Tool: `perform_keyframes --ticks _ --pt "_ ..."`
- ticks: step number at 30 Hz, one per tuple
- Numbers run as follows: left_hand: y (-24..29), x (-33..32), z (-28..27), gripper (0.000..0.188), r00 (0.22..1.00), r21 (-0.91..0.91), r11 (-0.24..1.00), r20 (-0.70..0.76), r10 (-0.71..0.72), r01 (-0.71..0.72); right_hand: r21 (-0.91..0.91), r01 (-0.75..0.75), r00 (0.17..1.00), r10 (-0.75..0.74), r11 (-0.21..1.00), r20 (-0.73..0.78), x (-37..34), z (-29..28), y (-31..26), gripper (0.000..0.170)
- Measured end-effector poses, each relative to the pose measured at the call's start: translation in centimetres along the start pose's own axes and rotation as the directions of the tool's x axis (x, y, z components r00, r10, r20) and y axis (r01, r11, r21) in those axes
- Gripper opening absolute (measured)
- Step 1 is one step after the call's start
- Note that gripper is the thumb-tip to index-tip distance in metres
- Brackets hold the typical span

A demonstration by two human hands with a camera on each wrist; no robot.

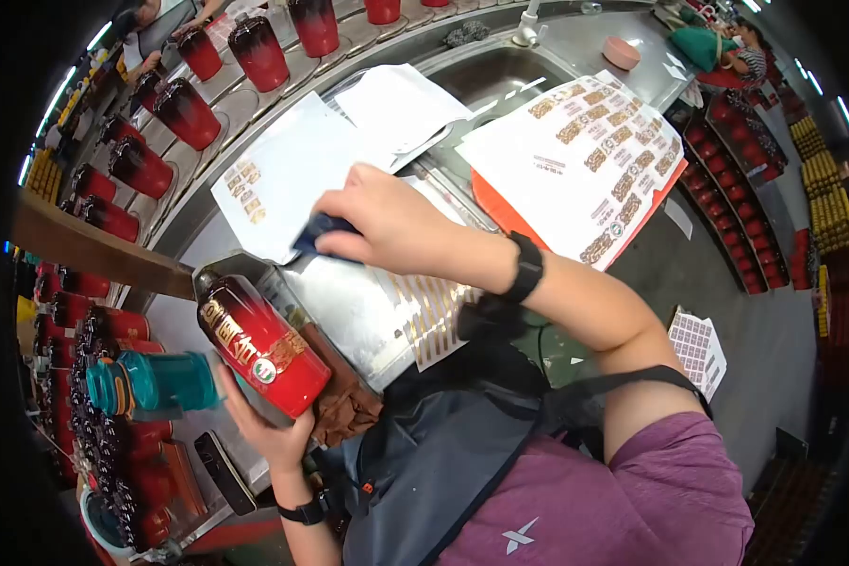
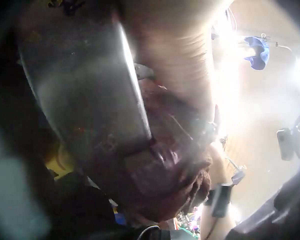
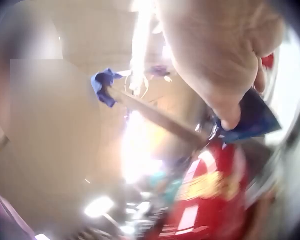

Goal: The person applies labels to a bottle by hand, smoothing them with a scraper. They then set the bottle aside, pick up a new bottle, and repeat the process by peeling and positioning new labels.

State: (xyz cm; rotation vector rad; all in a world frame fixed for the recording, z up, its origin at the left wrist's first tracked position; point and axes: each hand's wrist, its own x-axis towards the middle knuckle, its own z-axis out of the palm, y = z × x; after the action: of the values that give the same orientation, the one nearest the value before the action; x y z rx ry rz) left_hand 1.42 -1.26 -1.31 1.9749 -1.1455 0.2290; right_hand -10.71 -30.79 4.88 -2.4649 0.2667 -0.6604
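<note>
A red bottle with a dark neck and gold lettering lies tilted over the bench edge, its base toward the person. The left hand supports it from below near the base, fingers extended along its side; in the left wrist view the palm side is beside a dark, shiny surface. Above the bench, the right hand pinches a dark blue flat piece. The right wrist view shows that hand with the blue piece close to the red bottle.
Gold-print sheets lie on an orange board. White papers cover the bench near a sink. A wooden bar reaches the bottle neck. Beside it are a teal jar, brown cloth and rows of red bottles.
</note>
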Motion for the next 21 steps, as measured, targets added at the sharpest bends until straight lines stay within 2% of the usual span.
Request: perform_keyframes --ticks 1,2,3,4,6,7,8,9,10,11,12,13,15,16,18,19,21 --pt "0.1 0.0 -0.1 0.096 1.0 -0.008 1.0 -0.001 -0.002 0.002 0.034 -0.035 0.995 0.032 0.999 0.091 -1.0 -1.4 -0.3 0.035" --pt "0.0 0.0 -0.2 0.1 1.0 -0.04 0.999 0.009 0.022 -0.021 0.094 -0.006 0.994 -0.004 0.996 0.107 -1.9 -2.3 0.3 0.043" --pt "-0.3 -0.1 -0.4 0.105 0.999 -0.072 0.997 0.013 0.043 -0.041 0.122 -0.074 0.987 0.055 0.99 0.154 -2.5 -3.3 1.3 0.045" --pt "-0.6 -0.5 -1.0 0.108 0.997 0.029 0.999 0.076 0.026 -0.029 0.176 -0.219 0.952 0.171 0.96 0.253 -3.0 -5.4 2.1 0.04" --pt "0.1 -0.3 -0.7 0.107 0.998 0.015 1.0 0.062 -0.004 0.003 0.291 -0.357 0.93 0.308 0.887 0.204 -4.3 -9.1 5.8 0.028" --pt "0.3 -0.2 -0.3 0.106 0.998 0.008 1.0 0.054 -0.022 0.022 0.447 -0.541 0.841 0.474 0.713 0.262 -4.9 -11.7 8.1 0.027" --pt "0.4 -0.2 0.2 0.106 0.998 0.003 1.0 0.053 -0.031 0.03 0.286 -0.492 0.867 0.494 0.822 0.069 -5.7 -13.6 10.4 0.025" --pt "0.5 -0.4 0.7 0.107 0.995 -0.102 0.991 0.044 -0.086 0.09 0.34 -0.604 0.784 0.613 0.721 0.094 -6.8 -16.2 13.1 0.025" --pt "0.5 -0.7 1.3 0.109 0.989 -0.205 0.967 0.042 -0.144 0.15 0.364 -0.627 0.742 0.67 0.689 0.013 -8.0 -18.0 15.3 0.028" --pt "0.5 -1.1 1.7 0.11 0.978 -0.306 0.93 0.043 -0.202 0.205 0.154 -0.657 0.747 0.664 0.738 0.006 -8.3 -20.2 16.4 0.034" --pt "0.2 -1.5 1.9 0.111 0.976 -0.324 0.921 0.047 -0.213 0.217 0.051 -0.677 0.734 0.679 0.734 -0.014 -9.2 -21.2 17.3 0.04" --pt "0.0 -1.6 1.9 0.111 0.973 -0.325 0.918 0.049 -0.224 0.227 -0.008 -0.771 0.637 0.771 0.637 0.017 -9.4 -21.9 16.7 0.043" --pt "-0.6 -1.8 1.9 0.11 0.978 -0.332 0.92 0.055 -0.202 0.208 -0.113 -0.802 0.571 0.809 0.586 0.143 -9.8 -23.0 17.2 0.041" --pt "-0.7 -1.8 1.9 0.11 0.979 -0.347 0.916 0.057 -0.195 0.203 -0.119 -0.801 0.569 0.808 0.587 0.152 -9.9 -23.0 17.7 0.041" --pt "-0.2 -1.6 1.9 0.11 0.974 -0.328 0.917 0.053 -0.222 0.227 -0.207 -0.66 0.703 0.69 0.723 0.17 -10.3 -22.1 18.6 0.033" --pt "0.0 -1.6 1.7 0.11 0.97 -0.306 0.921 0.051 -0.238 0.242 -0.206 -0.657 0.702 0.688 0.725 0.185 -10.2 -21.7 19.0 0.033" --pt "-0.2 -1.8 1.8 0.109 0.968 -0.342 0.906 0.054 -0.245 0.249 -0.122 -0.726 0.635 0.727 0.677 0.261 -10.3 -21.1 18.9 0.025"
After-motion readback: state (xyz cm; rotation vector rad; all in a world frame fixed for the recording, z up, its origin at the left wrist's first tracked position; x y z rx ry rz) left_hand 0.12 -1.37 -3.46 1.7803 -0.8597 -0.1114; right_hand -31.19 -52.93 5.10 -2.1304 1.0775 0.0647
